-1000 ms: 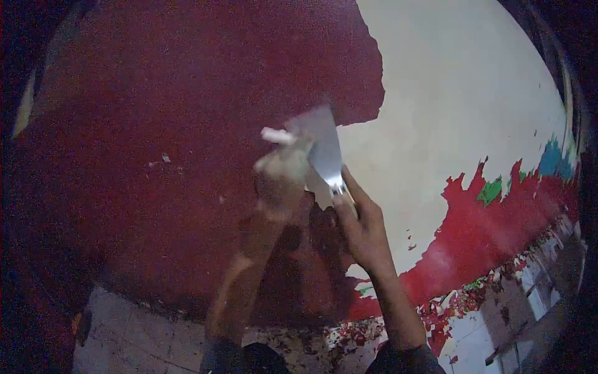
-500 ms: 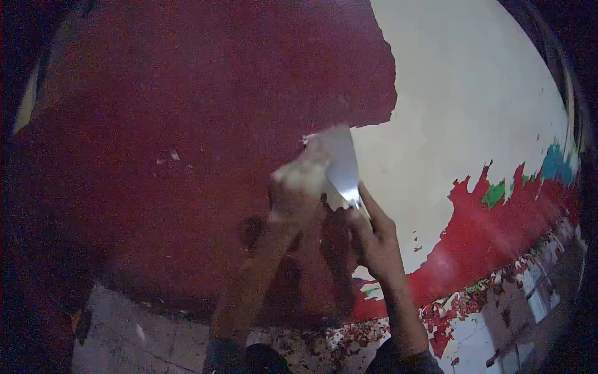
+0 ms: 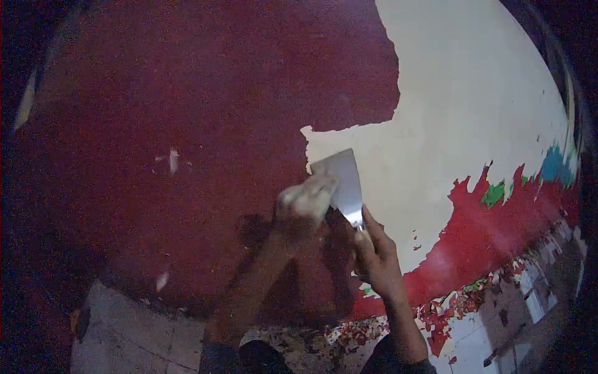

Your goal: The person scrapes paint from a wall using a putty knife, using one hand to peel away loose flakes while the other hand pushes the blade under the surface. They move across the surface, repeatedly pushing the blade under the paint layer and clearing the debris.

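Littering the tiled floor (image 3: 134, 330), along the lower edge of the wall (image 3: 461, 87): paint flakes (image 3: 439, 324), densest toward the right. Right hand (image 3: 378, 258): fingers closed round the handle of a scraper (image 3: 347, 182). Scraper blade points up the wall, over a pale bare area (image 3: 417, 174) just right of the dark red paint (image 3: 205, 93). Left hand (image 3: 303, 202): fingers bunched together at the blade's left side; cannot tell whether they pinch anything. Farther right, above the lower edge, green patch (image 3: 493, 194) and blue patch (image 3: 554, 165) border bright red paint (image 3: 492, 234).
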### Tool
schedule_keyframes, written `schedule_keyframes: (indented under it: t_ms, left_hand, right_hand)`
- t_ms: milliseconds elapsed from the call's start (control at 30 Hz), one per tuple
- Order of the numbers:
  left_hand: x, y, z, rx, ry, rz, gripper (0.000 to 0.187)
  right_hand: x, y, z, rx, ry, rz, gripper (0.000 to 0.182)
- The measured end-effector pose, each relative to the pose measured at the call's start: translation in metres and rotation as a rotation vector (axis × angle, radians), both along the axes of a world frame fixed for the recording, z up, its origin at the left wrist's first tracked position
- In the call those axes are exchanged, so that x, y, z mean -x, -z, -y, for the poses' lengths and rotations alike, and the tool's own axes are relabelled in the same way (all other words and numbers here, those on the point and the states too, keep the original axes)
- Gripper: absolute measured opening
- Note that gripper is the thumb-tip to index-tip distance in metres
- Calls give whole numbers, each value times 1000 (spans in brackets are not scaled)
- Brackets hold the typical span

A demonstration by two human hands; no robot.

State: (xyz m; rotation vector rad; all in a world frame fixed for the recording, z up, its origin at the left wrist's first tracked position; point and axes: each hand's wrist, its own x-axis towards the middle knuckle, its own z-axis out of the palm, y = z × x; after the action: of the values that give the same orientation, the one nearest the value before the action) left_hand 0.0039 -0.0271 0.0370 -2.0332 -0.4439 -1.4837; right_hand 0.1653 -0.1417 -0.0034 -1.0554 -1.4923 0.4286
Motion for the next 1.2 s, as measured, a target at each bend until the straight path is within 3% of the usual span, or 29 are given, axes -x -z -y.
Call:
schedule_keyframes:
  t_ms: [167,267,333,467,567,633,700,767,833,933,1033,1100,1200]
  left_hand:
    - [0,-21,-1,-25,-4,11,25]
    - [-5,-10,3,-18,15,-12,24]
    - [-5,-5,5,-16,16,-17,24]
    - [-1,-15,3,-31,15,-36,24]
    - [5,-13,2,-30,18,-61,23]
    - [7,-14,1,-43,19,-72,23]
    - [6,-20,2,-51,21,-79,23]
    - [7,-26,2,-56,27,-85,23]
    - [6,-24,1,-62,34,-102,22]
    - [3,-41,-2,-70,54,-112,22]
    - [8,-38,-4,-70,76,-116,22]
    - [11,-30,-4,-76,87,-134,22]
    - [8,-44,-3,-86,81,-144,21]
  right_hand:
    - [28,-51,-13,12,-117,-147,51]
    - [14,-9,17,139,-68,-227,52]
    - [14,3,17,92,-77,-258,49]
    - [40,-10,-6,-11,-99,-364,48]
    - [45,11,15,220,-167,-455,50]
    - [45,7,-17,-108,32,-181,50]
    - [57,-8,-7,-109,-8,-237,49]
    - [57,21,-18,-167,41,-230,49]
    - [67,11,8,113,-116,-506,53]
    - [63,-24,-16,-55,-61,-347,52]
    - [64,5,-37,-296,151,-182,52]
    - [73,17,-1,7,-170,-590,52]
    - [68,-6,-25,-139,-160,-563,51]
